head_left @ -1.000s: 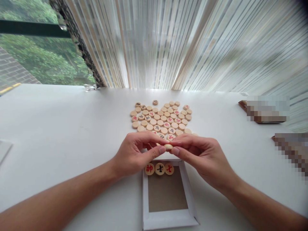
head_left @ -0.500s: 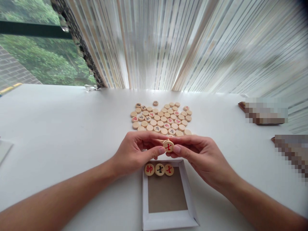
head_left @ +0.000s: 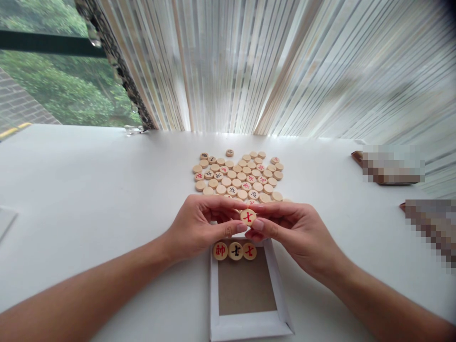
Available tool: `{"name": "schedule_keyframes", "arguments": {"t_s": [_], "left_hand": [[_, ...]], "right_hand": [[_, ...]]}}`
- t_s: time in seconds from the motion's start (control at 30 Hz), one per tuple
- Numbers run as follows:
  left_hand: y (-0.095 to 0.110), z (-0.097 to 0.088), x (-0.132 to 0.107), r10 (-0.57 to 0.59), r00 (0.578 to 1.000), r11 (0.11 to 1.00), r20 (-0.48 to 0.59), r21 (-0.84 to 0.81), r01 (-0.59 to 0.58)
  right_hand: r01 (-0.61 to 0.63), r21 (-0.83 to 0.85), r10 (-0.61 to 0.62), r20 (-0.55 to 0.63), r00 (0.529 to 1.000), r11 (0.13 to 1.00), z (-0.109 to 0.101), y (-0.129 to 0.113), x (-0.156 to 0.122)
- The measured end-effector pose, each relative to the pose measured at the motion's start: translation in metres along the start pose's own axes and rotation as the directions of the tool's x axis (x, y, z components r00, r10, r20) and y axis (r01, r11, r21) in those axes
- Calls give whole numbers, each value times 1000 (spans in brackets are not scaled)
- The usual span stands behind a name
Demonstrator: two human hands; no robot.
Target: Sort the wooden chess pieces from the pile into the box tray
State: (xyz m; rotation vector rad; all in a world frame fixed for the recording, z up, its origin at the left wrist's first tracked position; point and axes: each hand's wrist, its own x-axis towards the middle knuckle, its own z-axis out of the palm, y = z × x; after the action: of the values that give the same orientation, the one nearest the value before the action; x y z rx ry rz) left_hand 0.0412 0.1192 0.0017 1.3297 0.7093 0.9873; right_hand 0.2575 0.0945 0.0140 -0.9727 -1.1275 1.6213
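Between the fingertips of my left hand [head_left: 208, 222] and my right hand [head_left: 285, 222] is a round wooden Chinese chess piece [head_left: 248, 217] with a red character facing me. Both hands are closed on it, thumbs below and index fingers above. Just under them lies a shallow white cardboard box [head_left: 251, 323] with a brown bottom. Along its far edge sit three pieces in a row: a red-marked one [head_left: 220, 251] at left, a black-marked one [head_left: 235, 251] in the middle, and another red-marked one [head_left: 250, 251] at right.
Beyond my hands, many loose chess pieces [head_left: 236, 182] spread over the white table [head_left: 107, 190], some face up, many blank side up. Two blurred-out objects [head_left: 394, 164] stand at the right. A pale flat item [head_left: 6, 223] lies at the left edge. Striped curtains [head_left: 228, 66] hang behind.
The held piece has turned slightly between my fingers, and my left thumb has shifted a little lower on it. The pieces in the box and on the table stay put.
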Motion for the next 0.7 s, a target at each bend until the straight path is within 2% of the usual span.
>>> {"name": "schedule_keyframes", "arguments": {"t_s": [0.17, 0.33, 0.47, 0.7], "left_hand": [[1, 1, 0, -3, 999, 1000, 39, -19, 4], [-1, 0, -1, -4, 1000, 998, -19, 55, 5], [0, 1, -1, -10, 1000, 997, -22, 82, 12], [2, 3, -3, 93, 996, 979, -3, 184, -91]], "right_hand": [[25, -24, -25, -15, 1000, 999, 4, -2, -1], [19, -55, -20, -11, 1000, 998, 5, -4, -1], [7, -92, -8, -10, 1000, 996, 5, -3, -1], [32, -102, -32, 1, 999, 994, 7, -4, -1]]}}
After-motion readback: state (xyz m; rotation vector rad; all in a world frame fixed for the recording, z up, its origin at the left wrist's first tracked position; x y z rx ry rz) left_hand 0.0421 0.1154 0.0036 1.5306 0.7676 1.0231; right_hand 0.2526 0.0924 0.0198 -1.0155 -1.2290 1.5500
